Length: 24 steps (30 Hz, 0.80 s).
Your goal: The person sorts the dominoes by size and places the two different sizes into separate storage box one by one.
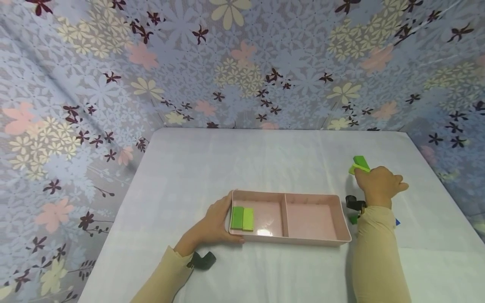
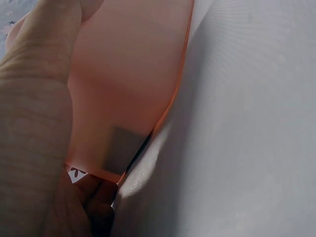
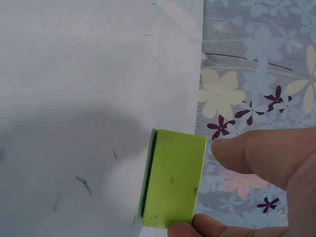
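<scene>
A pink two-compartment tray point(image 1: 314, 242) lies on the table, its left end gripped by my left hand point(image 1: 216, 221). In the left wrist view the thumb and fingers frame that tray wall point(image 2: 128, 59). Inside the left compartment, a green block point(image 1: 237, 217) and a light green block point(image 1: 248, 219) lie side by side. Far to the right, my right hand point(image 1: 379, 183) holds a light green block point(image 3: 175, 180) by its edge, with fingertips at its lower end in the right wrist view. A green block point(image 1: 361, 161) shows just beyond it in the head view.
Partly hidden by the right forearm are a green piece point(image 1: 353, 219) and a blue piece point(image 1: 397, 221). Each wrist carries a black camera mount point(image 1: 203, 261). White cloth covers the table point(image 1: 242, 160); flowered fabric point(image 1: 235, 75) rises behind and beside it.
</scene>
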Motion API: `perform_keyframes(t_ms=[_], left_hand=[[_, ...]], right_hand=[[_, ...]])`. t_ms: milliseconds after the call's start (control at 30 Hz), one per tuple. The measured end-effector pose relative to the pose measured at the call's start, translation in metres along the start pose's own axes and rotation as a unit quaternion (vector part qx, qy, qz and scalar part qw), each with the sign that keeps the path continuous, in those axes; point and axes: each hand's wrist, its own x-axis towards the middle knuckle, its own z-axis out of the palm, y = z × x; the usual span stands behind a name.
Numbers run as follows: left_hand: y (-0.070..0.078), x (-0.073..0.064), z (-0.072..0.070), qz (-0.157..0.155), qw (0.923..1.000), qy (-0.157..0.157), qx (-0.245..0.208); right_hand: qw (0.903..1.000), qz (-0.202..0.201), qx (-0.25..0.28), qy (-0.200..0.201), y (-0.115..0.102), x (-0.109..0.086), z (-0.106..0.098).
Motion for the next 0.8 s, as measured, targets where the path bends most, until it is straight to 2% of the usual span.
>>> perform_keyframes(t_ms=[200,400,800], left_hand=[[0.001,-0.002,0.000,-0.014,0.9999,-0.005,0.001],[0.003,-0.001,0.000,-0.012,0.9999,-0.005,0.002],[0.002,-0.001,0.000,-0.009,0.9999,0.001,-0.008]], right_hand=[[0.9988,0.010,-0.048,-0.001,-0.003,0.004,0.002],[0.9959,0.023,-0.087,-0.001,-0.006,0.006,0.004],[0.9945,0.035,-0.098,0.007,-0.009,0.014,0.011]])
